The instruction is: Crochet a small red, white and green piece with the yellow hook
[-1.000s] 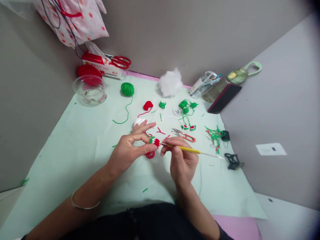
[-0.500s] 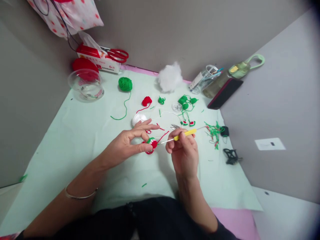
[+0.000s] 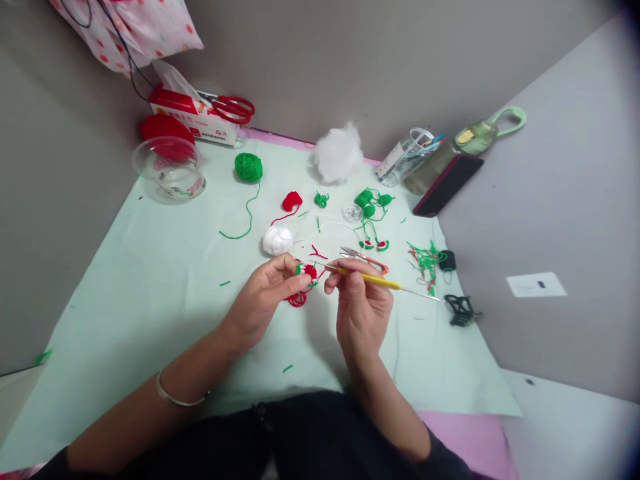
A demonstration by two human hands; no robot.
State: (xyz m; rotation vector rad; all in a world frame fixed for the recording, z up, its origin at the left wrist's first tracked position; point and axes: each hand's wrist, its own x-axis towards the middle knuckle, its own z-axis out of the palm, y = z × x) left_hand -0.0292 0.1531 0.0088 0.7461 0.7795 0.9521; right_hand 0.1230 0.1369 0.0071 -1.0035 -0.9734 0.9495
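Between thumb and fingers, my left hand (image 3: 267,290) pinches a small red, white and green crochet piece (image 3: 310,272). Loops of red yarn (image 3: 297,299) hang or lie just below it. My right hand (image 3: 364,307) grips a crochet hook by its yellow handle (image 3: 373,277), with its thin metal shaft pointing left, close to the piece. Whether the tip touches the stitches I cannot tell. Behind my hands lie a ball of white yarn (image 3: 278,241) and orange-handled thread snips (image 3: 367,259).
Farther back are green yarn (image 3: 249,167), a red yarn ball (image 3: 292,201), white stuffing (image 3: 339,155) and several green crochet pieces (image 3: 369,203). A plastic tub (image 3: 173,170) stands left; a bottle (image 3: 440,163) and phone (image 3: 449,186) stand right. Yarn scraps (image 3: 426,260) and a black claw clip (image 3: 460,310) lie rightward.
My left fingers have folded in around the crochet piece, which has turned and risen slightly. The hook has swung so its tip points up-left, nearer the piece.
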